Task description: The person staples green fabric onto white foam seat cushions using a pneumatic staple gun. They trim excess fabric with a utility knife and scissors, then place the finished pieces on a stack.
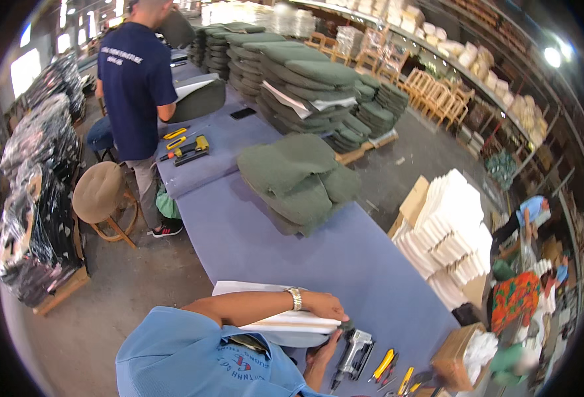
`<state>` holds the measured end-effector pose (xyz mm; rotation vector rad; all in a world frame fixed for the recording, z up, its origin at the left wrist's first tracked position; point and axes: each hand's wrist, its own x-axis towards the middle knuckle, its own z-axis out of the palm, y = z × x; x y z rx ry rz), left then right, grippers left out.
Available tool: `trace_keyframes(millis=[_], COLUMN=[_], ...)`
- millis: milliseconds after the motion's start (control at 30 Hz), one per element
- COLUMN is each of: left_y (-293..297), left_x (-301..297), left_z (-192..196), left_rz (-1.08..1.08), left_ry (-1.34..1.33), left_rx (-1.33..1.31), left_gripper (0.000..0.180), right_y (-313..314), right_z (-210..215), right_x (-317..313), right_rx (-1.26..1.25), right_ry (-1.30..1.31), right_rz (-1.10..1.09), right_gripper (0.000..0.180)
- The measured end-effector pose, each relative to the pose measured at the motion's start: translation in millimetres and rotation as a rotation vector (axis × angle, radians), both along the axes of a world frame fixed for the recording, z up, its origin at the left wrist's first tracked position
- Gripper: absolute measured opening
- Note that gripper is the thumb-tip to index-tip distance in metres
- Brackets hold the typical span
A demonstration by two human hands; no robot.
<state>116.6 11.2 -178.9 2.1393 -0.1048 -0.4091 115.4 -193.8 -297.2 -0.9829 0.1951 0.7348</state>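
Observation:
At the near edge of the blue-grey table (265, 245), a white panel with a grey underside (285, 322) lies tilted in front of my chest. My left hand (325, 304), with a metal watch (296, 298) on its wrist, reaches across it, fingers closed over its right end. From below, my right hand (322, 355) holds the same end, thumb up near the corner. A bit of dark green fabric (347, 325) shows between the hands. Just right of them lies a silver air staple gun (357, 351), gripped by neither hand.
Beyond the staple gun are a yellow knife (384, 364), more hand tools (406, 381) and a cardboard box (458, 354). Green cushions (295, 178) are piled ahead. A yellow staple gun (191, 151) lies near a co-worker (136, 86). White pads (447, 225) stand right, a stool (100, 192) left.

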Motion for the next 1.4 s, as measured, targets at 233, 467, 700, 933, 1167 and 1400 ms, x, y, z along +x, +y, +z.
trace_keyframes(millis=[233, 467, 700, 933, 1167, 1400], left_y=[-10, 22, 32, 14, -18, -30], left_x=[24, 1, -138, -183, -190, -161], left_z=[-42, 86, 173, 45, -69, -13], left_rz=[0.114, 0.432, 0.828, 0.834, 0.727, 0.54], left_ry=[-0.055, -0.541, -1.112, -0.292, -0.274, -0.145], left_rx=[-0.047, 0.003, 0.75, -0.044, -0.242, 0.059], left_gripper=[0.068, 0.078, 0.094, 0.098, 0.096, 0.106], right_y=[21, 67, 120, 179, 116, -24], right_z=[10, 154, 330, 185, 85, 128], right_x=[-10, 58, 57, -4, -25, 36], right_rx=[-0.074, 0.093, -0.318, -0.211, -0.332, -0.193], right_ry=[-0.125, -0.549, -1.748, -2.001, -1.74, -0.822], right_rz=[-0.118, 0.144, 0.745, 1.523, 1.264, 0.319], right_gripper=[0.079, 0.073, 0.042, 0.022, 0.027, 0.025])
